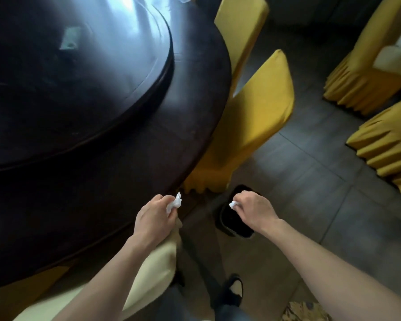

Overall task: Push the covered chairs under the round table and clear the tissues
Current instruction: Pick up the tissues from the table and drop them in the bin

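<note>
A dark round table (130, 158) with a raised turntable (79, 77) fills the left. Two yellow covered chairs (252, 117) (241, 26) stand tucked against its right edge. My left hand (155, 218) pinches a crumpled white tissue (174, 203) at the table's rim. My right hand (252, 209) grips a smaller white tissue (233, 204) above a black waste bin (232, 224) on the floor. A pale covered chair (158, 269) sits under my left forearm.
More yellow skirted chairs (368, 72) (389, 144) stand at the right, one with white cloth (396, 52) on its seat. Grey floor tiles (310, 172) lie between them and the table. My dark shoe (235, 288) is near the bottom.
</note>
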